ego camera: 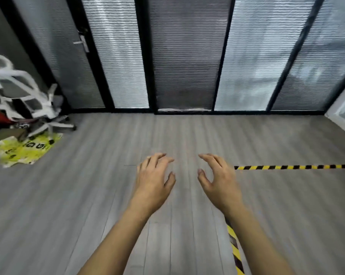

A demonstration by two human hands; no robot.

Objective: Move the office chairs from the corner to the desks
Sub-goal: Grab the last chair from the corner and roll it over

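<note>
- While both bare arms reach forward over the floor (88, 205) in the head view, the left hand (153, 176) and right hand (220, 177) hang side by side, close but apart, palms down, touching nothing.
- On the left hand the fingers (159, 158) are spread and loosely curved, with the thumb out toward the right hand; it holds nothing.
- The right hand mirrors it: fingers spread and loosely curved, thumb pointing toward the left hand, nothing held.
- White-framed chairs (18, 92) with grey mesh stand bunched at the far left edge, in the corner beside the glass wall (187, 56), well apart from both hands. They overlap and are blurred, so their number cannot be told.
- One white star base (56, 124) with castors sticks out onto the floor.
- A yellow bag (26, 149) with black print lies flat on the floor just in front of the chairs.
- Black-and-yellow tape (294, 167) runs along the floor from behind the right hand to the right edge; a second strip passes under the right forearm to the bottom edge.
- The glass wall has black frames and closed blinds; a door handle (82, 43) sits on its left panel.
</note>
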